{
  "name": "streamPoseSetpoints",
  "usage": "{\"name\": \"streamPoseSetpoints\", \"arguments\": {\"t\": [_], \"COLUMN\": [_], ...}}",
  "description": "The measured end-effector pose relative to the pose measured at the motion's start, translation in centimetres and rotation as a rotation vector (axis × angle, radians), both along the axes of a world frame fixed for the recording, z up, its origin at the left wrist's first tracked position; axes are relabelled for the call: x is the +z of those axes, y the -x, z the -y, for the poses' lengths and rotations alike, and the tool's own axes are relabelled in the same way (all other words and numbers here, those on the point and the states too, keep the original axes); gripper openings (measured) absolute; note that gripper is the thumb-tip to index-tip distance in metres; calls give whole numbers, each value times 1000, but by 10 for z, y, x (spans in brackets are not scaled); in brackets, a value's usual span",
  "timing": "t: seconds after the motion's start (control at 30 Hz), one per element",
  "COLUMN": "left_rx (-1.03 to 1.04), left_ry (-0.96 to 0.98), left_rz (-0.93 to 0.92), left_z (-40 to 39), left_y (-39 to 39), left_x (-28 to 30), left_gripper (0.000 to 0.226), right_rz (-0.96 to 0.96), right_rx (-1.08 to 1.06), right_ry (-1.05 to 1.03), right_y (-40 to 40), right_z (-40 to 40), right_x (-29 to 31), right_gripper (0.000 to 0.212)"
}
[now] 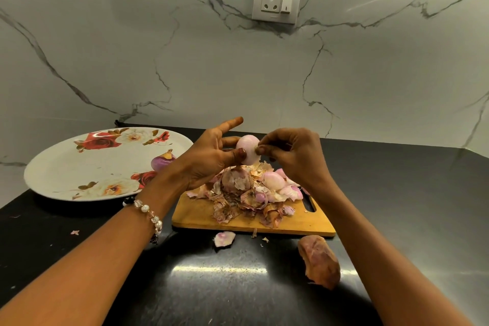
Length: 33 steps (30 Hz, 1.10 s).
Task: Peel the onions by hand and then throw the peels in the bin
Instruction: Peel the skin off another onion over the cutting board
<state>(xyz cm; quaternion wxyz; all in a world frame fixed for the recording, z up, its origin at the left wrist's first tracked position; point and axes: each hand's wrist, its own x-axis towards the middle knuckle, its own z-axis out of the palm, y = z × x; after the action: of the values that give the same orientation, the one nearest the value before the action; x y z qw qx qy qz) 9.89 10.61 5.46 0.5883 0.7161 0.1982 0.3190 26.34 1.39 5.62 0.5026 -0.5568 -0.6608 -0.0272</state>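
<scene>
**Onion Peeling: Both Hands Engaged Above the Board**

The left hand (209,159) holds a pale, mostly peeled onion (247,149) above the far edge of the cutting board (254,217). Its thumb presses the near side of the onion; the index finger extends straight, clear of it. The right hand (293,156) has its fingers (262,150) curled, pinching a small flake of skin at the right side of the onion.

A peel pile (251,193) covers the far half of the board. One loose peel (224,238) and a larger brown peel (318,261) lie on the dark desk (238,286), near the board's front edge. A floral plate (79,167) sits on the left, carrying one purple onion (162,161) at its right rim. A beaded bracelet (148,213) circles the left wrist.
</scene>
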Motion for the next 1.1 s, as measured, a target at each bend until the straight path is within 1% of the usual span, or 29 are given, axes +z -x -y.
{"name": "streamPoseSetpoints", "arguments": {"t": [0.07, 0.17, 0.23, 0.27, 0.3, 0.37, 0.4, 0.5, 0.6, 0.67, 0.73, 0.83, 0.93, 1.1], "left_rx": [3, 1, -1, -2, -2, 0, 7, 28, 49, 54, 49, 41, 43, 60], "left_ry": [-36, -61, -58, -49, -37, -31, -42, -82, -100, -115, -127, -138, -153, -188], "left_rz": [-27, -48, -47, -38, -25, -1, 4, 1, -8, -25, -43, -61, -73, -85], "left_z": [-1, -1, 0, 0, 0, 0, 0, -1, -2, -1, 1, 2, 3, 3], "left_y": [0, -1, -1, -2, -2, -2, -2, -2, -2, -2, -3, -3, -3, -4], "left_x": [0, -1, -2, -2, -2, -1, 0, 3, 3, 3, 1, 0, 0, 1], "left_gripper": [83, 82, 81, 81, 81, 83, 83, 81, 82, 83, 83, 83, 84, 85], "right_rz": [16, 64, 93, 60, -16, -211, -254, -181, -77, -11, 24, -10, -48, -192], "right_rx": [-4, -21, -30, -19, 5, 51, 63, 62, 60, 45, 28, 35, 45, 87], "right_ry": [95, 264, 323, 323, 300, 206, 149, 30, -24, -20, 31, 119, 164, 193], "right_y": [2, 4, 4, 3, 2, 1, 1, 1, 1, 2, 1, -2, 0, 1], "right_z": [1, 0, -1, -1, 0, 1, 2, 2, 1, 0, 0, 0, 0, -1], "right_x": [1, 1, 1, 1, 1, 2, 3, 4, 3, 2, 1, 1, 1, 2], "right_gripper": [6, 7, 9, 10, 10, 12, 13, 20, 29, 36, 43, 53, 58, 61]}}
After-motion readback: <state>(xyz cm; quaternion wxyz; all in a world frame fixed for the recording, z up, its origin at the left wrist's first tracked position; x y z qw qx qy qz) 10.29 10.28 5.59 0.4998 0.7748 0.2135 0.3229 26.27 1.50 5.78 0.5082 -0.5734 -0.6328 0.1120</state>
